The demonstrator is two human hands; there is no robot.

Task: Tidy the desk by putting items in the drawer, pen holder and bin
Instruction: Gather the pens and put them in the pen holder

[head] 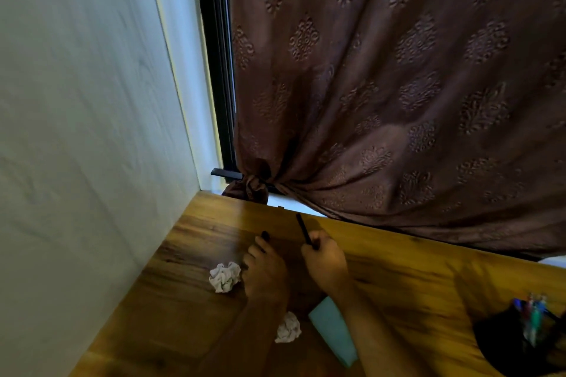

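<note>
The right hand (324, 263) pinches a black pen (303, 232) left of the pen holder (517, 343), likely bound there; the left hand (263, 269) fingertips close on a small dark object, perhaps its cap

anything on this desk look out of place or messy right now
Yes: two crumpled paper balls lie loose on the desk, one beside the left hand, one nearer the camera by a teal notebook. The right hand holds a black pen.
</note>
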